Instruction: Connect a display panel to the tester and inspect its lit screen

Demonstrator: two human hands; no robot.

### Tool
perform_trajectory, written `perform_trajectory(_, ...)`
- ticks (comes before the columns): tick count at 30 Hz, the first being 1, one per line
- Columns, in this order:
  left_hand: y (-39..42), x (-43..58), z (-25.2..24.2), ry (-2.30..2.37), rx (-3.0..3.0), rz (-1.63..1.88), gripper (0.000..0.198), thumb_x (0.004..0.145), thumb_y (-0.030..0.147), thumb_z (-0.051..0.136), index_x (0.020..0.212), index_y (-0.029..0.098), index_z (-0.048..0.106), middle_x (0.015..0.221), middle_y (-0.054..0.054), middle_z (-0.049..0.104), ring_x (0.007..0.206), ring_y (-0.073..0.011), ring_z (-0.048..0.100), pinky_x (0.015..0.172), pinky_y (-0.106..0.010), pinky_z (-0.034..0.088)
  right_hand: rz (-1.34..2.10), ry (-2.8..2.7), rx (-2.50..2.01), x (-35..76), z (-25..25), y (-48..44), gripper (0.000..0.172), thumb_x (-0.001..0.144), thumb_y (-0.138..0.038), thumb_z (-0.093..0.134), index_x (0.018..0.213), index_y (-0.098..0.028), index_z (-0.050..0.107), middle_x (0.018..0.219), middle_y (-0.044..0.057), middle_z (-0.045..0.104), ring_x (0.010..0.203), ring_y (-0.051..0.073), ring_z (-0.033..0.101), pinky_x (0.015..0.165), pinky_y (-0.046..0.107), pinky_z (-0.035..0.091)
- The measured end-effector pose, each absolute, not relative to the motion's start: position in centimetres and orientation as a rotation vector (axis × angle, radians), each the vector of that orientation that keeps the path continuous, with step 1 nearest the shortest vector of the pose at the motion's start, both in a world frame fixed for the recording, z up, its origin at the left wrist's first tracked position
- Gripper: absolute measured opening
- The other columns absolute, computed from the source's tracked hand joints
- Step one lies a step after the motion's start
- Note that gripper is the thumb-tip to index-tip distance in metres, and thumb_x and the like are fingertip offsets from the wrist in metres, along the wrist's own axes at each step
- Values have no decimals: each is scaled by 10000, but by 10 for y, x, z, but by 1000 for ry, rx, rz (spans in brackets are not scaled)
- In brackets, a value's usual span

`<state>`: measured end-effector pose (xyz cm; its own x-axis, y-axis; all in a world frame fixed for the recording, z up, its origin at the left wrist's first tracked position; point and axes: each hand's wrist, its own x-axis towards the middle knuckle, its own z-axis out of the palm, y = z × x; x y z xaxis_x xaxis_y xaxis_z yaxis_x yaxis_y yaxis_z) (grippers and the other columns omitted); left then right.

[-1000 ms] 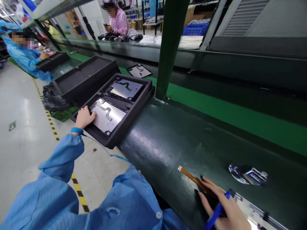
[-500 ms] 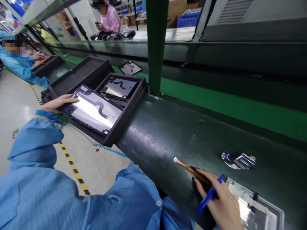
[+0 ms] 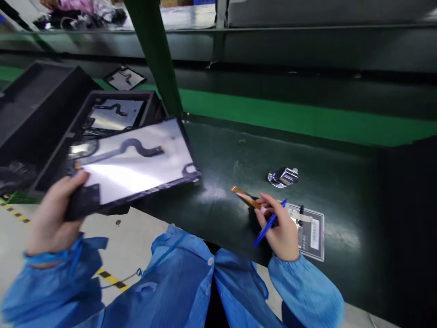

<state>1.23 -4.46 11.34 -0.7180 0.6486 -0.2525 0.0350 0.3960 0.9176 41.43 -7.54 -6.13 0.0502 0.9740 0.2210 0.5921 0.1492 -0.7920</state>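
Observation:
My left hand (image 3: 59, 216) grips the lower left corner of a silver-backed display panel (image 3: 157, 168), thumb on top. A dark curved ribbon runs over the panel's back. The panel is tilted and held over the near edge of a black foam tray (image 3: 51, 168). In my right hand (image 3: 283, 232) an orange flex cable (image 3: 241, 193) is pinched between the fingertips, and a slim blue pen-like tool (image 3: 264, 233) lies across the fingers. Beside that hand, partly covered by it, is a flat part with a white label (image 3: 314, 234) on the dark bench.
A second silver-backed panel (image 3: 116, 116) lies in the tray, and another panel (image 3: 125, 78) lies behind it. A shiny metal piece (image 3: 283, 176) rests on the bench (image 3: 221, 155). A green post (image 3: 160, 64) rises behind the tray. At left stands another black tray (image 3: 34, 100).
My left hand has lifted the display panel up from the tray and brought it nearer. My view has swung right. The right hand keeps the cable and blue tool.

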Motion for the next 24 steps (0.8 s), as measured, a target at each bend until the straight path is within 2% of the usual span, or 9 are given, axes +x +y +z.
perform_trajectory(2, -39, 44, 85, 1858, 489, 1385, 128, 773, 203, 682, 895, 208, 720, 714, 52, 695, 729, -158, 696, 667, -232, 619, 612, -1445, -1533, 416, -59, -75, 429, 916, -350, 616, 1321, -223, 551, 1041, 74, 643, 939, 219, 638, 881, 405, 547)
perform_trajectory(5, -30, 83, 44, 1690, 420, 1446, 106, 780, 173, 691, 880, 199, 719, 807, 38, 729, 728, -139, 703, 738, -231, 619, 650, -1233, -1494, 418, -55, -76, 469, 858, -355, 679, 1288, -221, 548, 941, 39, 586, 846, 191, 607, 774, 348, 545)
perform_trajectory(9, -28, 123, 1, 1654, 329, 1517, 115, 828, 196, 651, 928, 219, 703, 993, 8, 747, 955, -171, 722, 880, -271, 595, 743, -1108, -1434, 421, -52, -79, 405, 827, -367, 707, 1183, -229, 573, 923, 38, 592, 797, 186, 601, 700, 322, 534)
perform_trajectory(14, -59, 162, -14, 1522, 287, 1497, 199, 843, 251, 670, 1035, 305, 677, 1225, 18, 707, 1265, -197, 606, 1069, -319, 499, 839, -1051, -1409, 422, -46, -81, 382, 833, -357, 690, 1177, -253, 559, 934, 38, 628, 771, 185, 630, 702, 331, 554)
perform_trajectory(18, -101, 175, -9, 1226, 259, 1153, 186, 803, 233, 703, 978, 298, 701, 1248, -22, 702, 1320, -266, 566, 1108, -437, 478, 868, -1062, -1369, 421, -42, -83, 390, 890, -351, 644, 1258, -259, 557, 911, 40, 668, 811, 195, 655, 750, 351, 561)
perform_trajectory(20, -118, 172, -7, 1101, 274, 912, 134, 818, 248, 695, 948, 268, 719, 1253, -61, 703, 1334, -297, 551, 1104, -478, 479, 859, -1085, -1373, 421, -41, -85, 352, 916, -359, 623, 1248, -253, 572, 844, 26, 669, 734, 180, 645, 706, 339, 559)
perform_trajectory(22, -126, 164, -5, 1010, 353, 713, 164, 871, 296, 662, 1019, 256, 722, 1294, -98, 687, 1323, -315, 560, 1084, -505, 489, 852, -1100, -1405, 421, -40, -87, 317, 933, -371, 608, 1224, -245, 584, 798, 15, 665, 636, 159, 617, 628, 315, 548)
perform_trajectory(24, -126, 154, -1, 971, 491, 511, 300, 927, 377, 610, 1191, 252, 679, 1276, -138, 695, 1209, -321, 646, 1004, -516, 538, 846, -1119, -1401, 421, -39, -88, 286, 935, -363, 614, 1193, -242, 596, 806, 15, 679, 589, 143, 602, 579, 293, 540)
